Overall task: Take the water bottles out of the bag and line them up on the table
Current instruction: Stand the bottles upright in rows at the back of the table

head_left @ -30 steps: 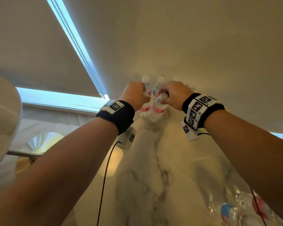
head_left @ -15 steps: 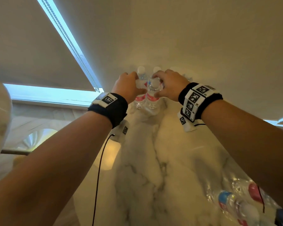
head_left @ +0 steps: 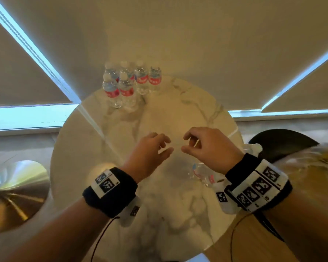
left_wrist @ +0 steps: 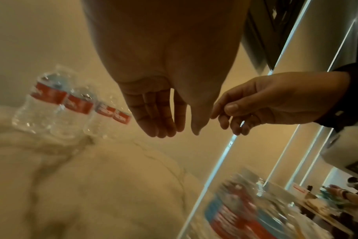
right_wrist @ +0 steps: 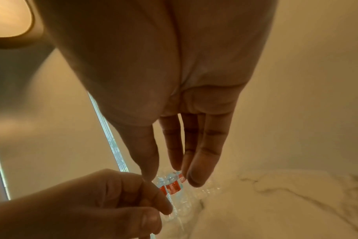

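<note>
Half a second ago both hands were at the far edge of the round white marble table (head_left: pixel 178 214), each wrapped over a bottle cap; now they have drawn back to the middle and hold nothing. The left hand (head_left: pixel 150 150) hangs over the table with its grip apart, fingers loose and nearly straight. The right hand (head_left: pixel 206 146) is just beside it, fingertips close but not touching, its grip also apart and empty.

The six small clear plastic water bottles with red labels (head_left: pixel 130 83) stand upright in two rows at the table's far left edge, four behind and two in front, touching or nearly so. The marble between the bottles and the hands lies open. A clear plastic bag of further bottles (head_left: pixel 203 174) lies near the table's right edge, under the right wrist.
</note>
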